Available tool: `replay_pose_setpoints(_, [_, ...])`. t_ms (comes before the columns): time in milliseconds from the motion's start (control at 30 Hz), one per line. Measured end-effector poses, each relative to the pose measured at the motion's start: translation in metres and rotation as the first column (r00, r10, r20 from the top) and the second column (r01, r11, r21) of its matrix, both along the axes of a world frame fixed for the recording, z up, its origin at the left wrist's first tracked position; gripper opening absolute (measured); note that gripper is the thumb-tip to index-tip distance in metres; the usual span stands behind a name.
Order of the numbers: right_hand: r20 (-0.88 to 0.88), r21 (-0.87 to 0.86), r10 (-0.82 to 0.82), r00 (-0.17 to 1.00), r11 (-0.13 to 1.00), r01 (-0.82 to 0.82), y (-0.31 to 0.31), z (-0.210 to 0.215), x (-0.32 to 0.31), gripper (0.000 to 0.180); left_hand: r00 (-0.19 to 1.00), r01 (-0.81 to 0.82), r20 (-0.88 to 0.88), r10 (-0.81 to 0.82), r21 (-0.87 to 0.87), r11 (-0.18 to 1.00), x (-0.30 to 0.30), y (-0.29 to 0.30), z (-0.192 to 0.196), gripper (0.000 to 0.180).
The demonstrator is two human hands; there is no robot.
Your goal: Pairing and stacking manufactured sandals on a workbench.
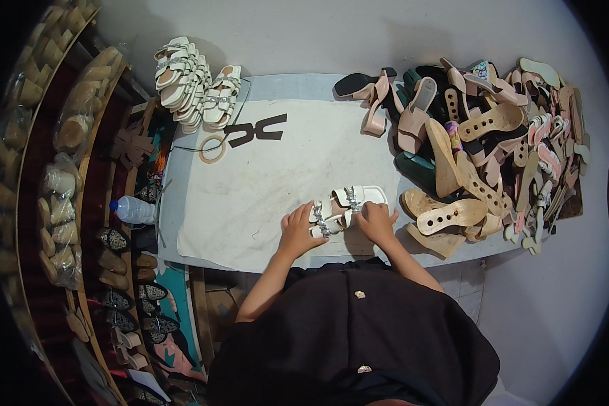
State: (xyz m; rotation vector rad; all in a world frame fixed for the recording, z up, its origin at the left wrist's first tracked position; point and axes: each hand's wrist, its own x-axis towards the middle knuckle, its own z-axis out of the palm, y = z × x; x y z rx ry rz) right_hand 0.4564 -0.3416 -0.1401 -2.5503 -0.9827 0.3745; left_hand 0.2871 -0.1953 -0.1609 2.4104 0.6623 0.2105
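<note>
- A pair of white platform sandals with jewelled straps [342,208] is being handled at the near edge of the white cloth-covered worktable [250,196], directly in front of the person.
- The left hand [301,227] is being pressed on the left sandal, fingers closed down over its strap and sole.
- The right hand [375,220] is being held on the near end of the right sandal, fingers curled onto its edge; whether it is fully clamped cannot be told.
- The two sandals are lying side by side, touching.
- For good work, both soles should be kept flat on the cloth and the jewelled straps left unbent while the pair is being aligned.
- A stack of finished white sandals [189,84] is lying at the far left corner.
- A heap of loose wooden soles and heeled shoes [480,142] is lying just beside the right hand and should not be disturbed.
</note>
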Motion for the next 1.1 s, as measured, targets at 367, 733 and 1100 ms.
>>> replay_pose_setpoints(367, [0.033, -0.07, 0.065, 0.997, 0.996, -0.063, 0.002, -0.008, -0.015, 0.022, 0.997, 0.024, -0.078, -0.019, 0.074, 0.997, 0.001, -0.001, 0.006, 0.103])
replay_pose_setpoints(733, [0.068, 0.15, -0.127, 0.99, 0.982, 0.115, -0.003, 0.0, 0.045, 0.043, 0.936, -0.339, -0.088, 0.34, 0.019, 0.94, -0.03, 0.017, 0.013, 0.059])
replay_pose_setpoints(1100, [-0.128, -0.206, -0.099, 0.987, 0.976, 0.071, -0.002, 0.003, 0.021, 0.053, 0.9, -0.393, -0.212, 0.38, -0.02, 0.919, -0.034, -0.002, -0.005, 0.054])
